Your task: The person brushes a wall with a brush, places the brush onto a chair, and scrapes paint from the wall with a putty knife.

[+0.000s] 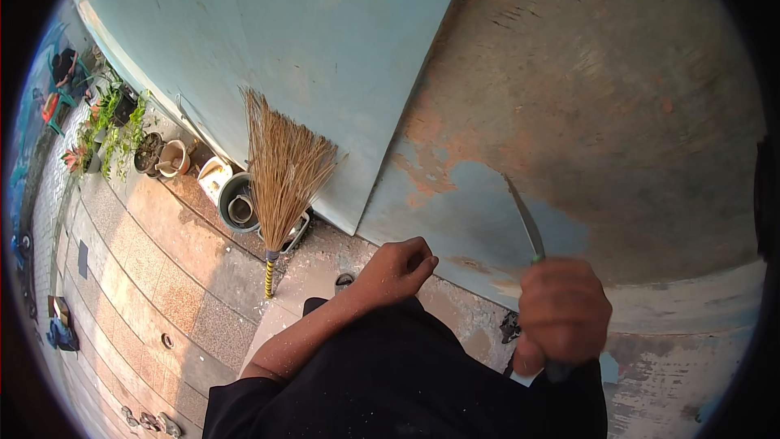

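Observation:
My right hand (pixel 563 317) is closed around the handle of a knife (pixel 528 222). The narrow metal blade points up, its tip at the lower part of a wall (pixel 487 213), by the edge of remaining light blue paint. Bare brownish plaster and orange patches show above that edge. Nothing shows in my left hand (pixel 407 268), which hangs in front of my body with its fingers curled, apart from the wall. Pale specks dot my left forearm and dark shirt.
A stick broom (pixel 283 177) leans bristles-up against a light blue wall panel (pixel 274 30). Beside it stand a grey bucket (pixel 226 204), a brown pot (pixel 177 158) and potted plants (pixel 113 110). Flakes lie on the tiled floor (pixel 213 292). A person (pixel 66 67) sits far left.

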{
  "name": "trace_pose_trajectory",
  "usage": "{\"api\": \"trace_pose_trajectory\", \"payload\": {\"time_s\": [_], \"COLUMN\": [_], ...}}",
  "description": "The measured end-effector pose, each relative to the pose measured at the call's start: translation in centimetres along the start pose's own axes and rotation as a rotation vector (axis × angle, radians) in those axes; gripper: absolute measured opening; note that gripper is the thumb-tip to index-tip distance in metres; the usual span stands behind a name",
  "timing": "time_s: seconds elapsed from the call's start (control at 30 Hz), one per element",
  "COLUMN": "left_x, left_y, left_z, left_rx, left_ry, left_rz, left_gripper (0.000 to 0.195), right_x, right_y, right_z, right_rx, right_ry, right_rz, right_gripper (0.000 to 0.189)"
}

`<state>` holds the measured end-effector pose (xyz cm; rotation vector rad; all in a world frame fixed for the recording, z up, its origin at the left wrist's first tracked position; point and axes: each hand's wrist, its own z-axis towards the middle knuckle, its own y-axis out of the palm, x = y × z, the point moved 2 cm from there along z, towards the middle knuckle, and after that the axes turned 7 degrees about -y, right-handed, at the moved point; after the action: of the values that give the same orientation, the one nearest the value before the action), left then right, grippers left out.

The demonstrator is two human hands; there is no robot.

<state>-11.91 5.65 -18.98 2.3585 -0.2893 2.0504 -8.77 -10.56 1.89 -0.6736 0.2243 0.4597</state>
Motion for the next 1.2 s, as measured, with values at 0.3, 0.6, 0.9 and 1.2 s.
{"api": "trace_pose_trajectory", "payload": {"time_s": [0.3,0.6,0.9,1.2], "left_x": [0.5,1.0,1.8,1.7], "left_y": [0.6,1.8,2.4,1.8], "left_z": [0.2,0.0,-0.7,-1.1], "left_rx": [-0.06,-0.037,-0.005,0.011], "left_ry": [0.001,0.094,0.082,0.019], "left_rz": [0.051,0.002,0.017,0.069], "left_gripper": [0.024,0.02,0.022,0.023], "right_x": [0.3,1.0,1.8,0.4], "right_y": [-0.4,-1.4,-0.9,-1.4], "right_z": [0.5,-0.8,-1.2,0.1], "right_rx": [-0.061,0.007,0.025,-0.056], "right_ry": [0.09,0.112,0.056,-0.002], "right_rz": [-0.305,-0.171,-0.265,-0.251], "right_gripper": [0.026,0.026,0.025,0.028]}}
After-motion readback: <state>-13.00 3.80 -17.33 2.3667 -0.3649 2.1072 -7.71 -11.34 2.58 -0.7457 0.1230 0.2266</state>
